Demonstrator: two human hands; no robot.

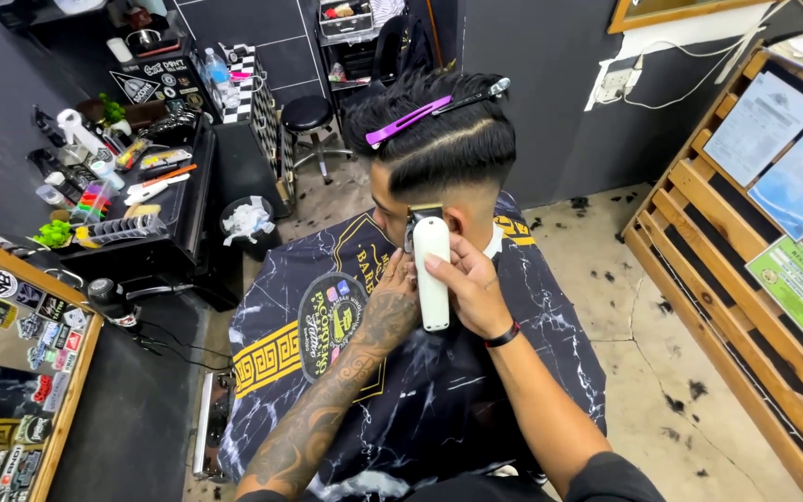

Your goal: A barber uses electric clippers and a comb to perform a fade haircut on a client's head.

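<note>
A person sits in front of me in a black marbled cape (439, 390), dark hair (448, 139) parted and pinned with a purple clip (406, 121) and a dark clip (476, 95). My right hand (467, 284) grips a white hair clipper (431, 270), its blade against the faded side of the head by the ear. My tattooed left hand (394, 293) rests just left of the clipper on the cape near the neck, fingers partly hidden.
A black counter (141, 232) at the left holds combs, bottles and clipper guards. A bin (248, 228) and a round stool (307, 116) stand behind. A mirror with a wooden frame (62, 409) is at lower left, a wooden slatted rack (736, 279) at right. Hair clippings dot the floor.
</note>
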